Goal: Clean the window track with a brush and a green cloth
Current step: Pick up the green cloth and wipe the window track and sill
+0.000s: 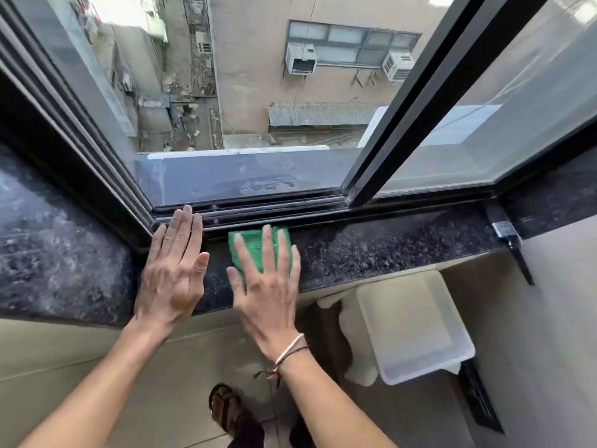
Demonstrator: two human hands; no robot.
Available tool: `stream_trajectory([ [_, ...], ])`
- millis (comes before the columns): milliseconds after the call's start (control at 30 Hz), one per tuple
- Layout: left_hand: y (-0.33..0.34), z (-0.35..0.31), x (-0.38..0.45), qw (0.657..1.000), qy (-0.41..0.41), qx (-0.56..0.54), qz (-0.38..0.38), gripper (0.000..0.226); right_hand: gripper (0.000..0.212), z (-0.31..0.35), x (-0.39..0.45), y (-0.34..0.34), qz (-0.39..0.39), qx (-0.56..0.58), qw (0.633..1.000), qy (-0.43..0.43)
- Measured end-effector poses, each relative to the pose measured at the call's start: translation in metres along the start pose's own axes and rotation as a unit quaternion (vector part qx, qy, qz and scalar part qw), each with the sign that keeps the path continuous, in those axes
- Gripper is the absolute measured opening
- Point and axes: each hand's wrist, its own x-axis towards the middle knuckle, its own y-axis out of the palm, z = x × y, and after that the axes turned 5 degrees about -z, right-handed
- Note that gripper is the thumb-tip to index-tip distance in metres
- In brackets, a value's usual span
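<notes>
Pressing flat with spread fingers, the right hand [266, 286] holds the folded green cloth [258, 245] down on the dark speckled stone sill [387, 250]. The black metal window track [274, 211] runs just past it at twelve o'clock. The left hand [172, 270] (at nine o'clock from the cloth) lies flat, empty, fingertips touching the track.

2 hands flat on the sill: left hand [172, 273], right hand [266, 279]. 1 green cloth [258, 245], centre frame. 1 brush [510, 240], far right. 1 white bin [413, 328], lower right. 2 air conditioners, top: [300, 58] and [398, 65]. 1 sandal [227, 410], bottom centre.
</notes>
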Motion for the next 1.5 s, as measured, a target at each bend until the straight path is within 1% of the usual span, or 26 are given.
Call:
stream_trajectory([
  [67,0.0,-0.001,-0.002,1.0,0.004,0.004,0.004,0.072,0.053,-0.005,-0.008,0.001,0.001,-0.024,0.997,-0.08],
  [133,0.0,-0.002,-0.003,1.0,0.01,0.013,0.005,0.074,0.053,-0.03,-0.008,-0.006,-0.003,-0.037,0.989,-0.142],
  [167,0.0,-0.002,-0.003,1.0,0.012,0.016,0.006,0.075,0.055,-0.048,-0.008,-0.012,0.0,-0.044,0.986,-0.159],
  [233,0.0,-0.002,-0.004,1.0,0.012,0.017,0.008,0.076,0.057,-0.097,-0.003,-0.029,0.005,-0.064,0.987,-0.147],
  [300,0.0,-0.002,-0.004,1.0,0.012,0.017,0.008,0.076,0.056,-0.158,0.009,-0.05,0.01,-0.072,0.995,-0.072],
  [367,0.0,-0.003,-0.004,1.0,0.01,0.016,0.006,0.076,0.054,-0.219,0.027,-0.072,0.006,-0.068,0.997,0.043],
  [433,0.0,-0.004,-0.003,1.0,0.008,0.015,0.005,0.076,0.053,-0.265,0.046,-0.09,-0.008,-0.065,0.987,0.144],
  [467,0.0,-0.004,-0.003,1.0,0.007,0.013,0.005,0.075,0.051,-0.275,0.054,-0.094,-0.021,-0.063,0.98,0.189],
  [533,0.0,-0.002,-0.002,1.0,0.005,0.006,0.007,0.074,0.048,-0.269,0.061,-0.089,-0.064,-0.057,0.958,0.273],
  [600,0.001,-0.001,-0.003,1.0,0.0,-0.006,0.008,0.072,0.05,-0.234,0.061,-0.075,-0.11,-0.039,0.931,0.346],
  [633,0.001,-0.001,-0.003,1.0,-0.004,-0.012,0.008,0.072,0.052,-0.21,0.058,-0.067,-0.12,-0.029,0.925,0.359],
  [700,0.002,-0.001,-0.003,1.0,-0.01,-0.022,0.006,0.072,0.056,-0.15,0.044,-0.047,-0.106,-0.022,0.942,0.318],
  [767,0.001,-0.001,-0.002,0.999,-0.013,-0.033,0.006,0.072,0.06,-0.085,0.026,-0.028,-0.087,-0.011,0.968,0.235],
  [833,0.0,-0.001,-0.002,0.999,-0.012,-0.043,0.006,0.072,0.062,-0.028,0.009,-0.012,-0.055,0.005,0.991,0.122],
  [900,0.0,0.0,-0.004,0.999,-0.01,-0.048,0.005,0.072,0.065,0.002,-0.004,-0.003,-0.006,0.0,1.0,-0.017],
  [933,0.0,0.0,-0.004,0.999,-0.008,-0.05,0.003,0.071,0.066,0.001,-0.006,-0.002,0.015,-0.001,0.997,-0.078],
  [1000,0.001,0.001,-0.005,0.999,0.0,-0.048,-0.003,0.067,0.065,-0.026,-0.004,-0.01,0.039,-0.007,0.986,-0.165],
  [1033,0.002,0.002,-0.006,0.999,0.005,-0.044,-0.008,0.064,0.066,-0.046,-0.001,-0.016,0.044,-0.016,0.981,-0.191],
  [1100,0.003,0.003,-0.007,0.999,0.01,-0.033,-0.011,0.062,0.067,-0.096,0.007,-0.032,0.047,-0.032,0.979,-0.196],
  [1167,0.005,0.003,-0.008,1.0,0.02,-0.016,-0.013,0.062,0.067,-0.154,0.02,-0.052,0.045,-0.055,0.986,-0.151],
  [1200,0.005,0.002,-0.007,1.0,0.025,-0.005,-0.013,0.063,0.066,-0.184,0.028,-0.063,0.044,-0.067,0.991,-0.111],
  [1267,0.008,-0.006,-0.004,0.999,0.031,0.013,-0.01,0.064,0.063,-0.242,0.041,-0.083,0.035,-0.097,0.995,0.005],
  [1333,0.012,-0.02,0.002,0.999,0.038,0.024,-0.004,0.064,0.06,-0.284,0.047,-0.1,-0.001,-0.105,0.986,0.132],
  [1400,0.02,-0.036,0.009,0.999,0.047,0.018,0.008,0.066,0.06,-0.303,0.045,-0.107,-0.042,-0.08,0.966,0.241],
  [1433,0.024,-0.045,0.012,0.999,0.048,0.011,0.014,0.068,0.064,-0.302,0.042,-0.107,-0.052,-0.063,0.959,0.272],
  [1500,0.032,-0.067,0.015,0.998,0.051,-0.008,0.026,0.071,0.073,-0.285,0.029,-0.104,-0.057,-0.034,0.959,0.277],
])
